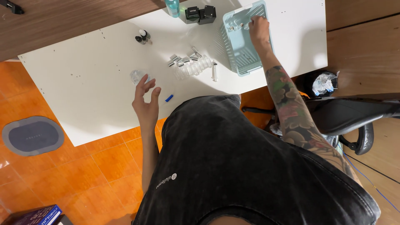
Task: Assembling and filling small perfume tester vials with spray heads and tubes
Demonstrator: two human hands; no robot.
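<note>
The counter (83, 83) is white, speckled with small dark dots. At its far right corner sits a pale blue slotted basket (241, 54). Near the far edge stand two black boxes (200, 14) and a teal bottle (172, 7). Clear vials with silver caps (187, 64) lie at the middle, and a small blue cap (168, 98) lies by the near edge. The floor (83, 179) is orange tile with a grey oval mat (32, 135). The shirt (250, 175) is faded black.
</note>
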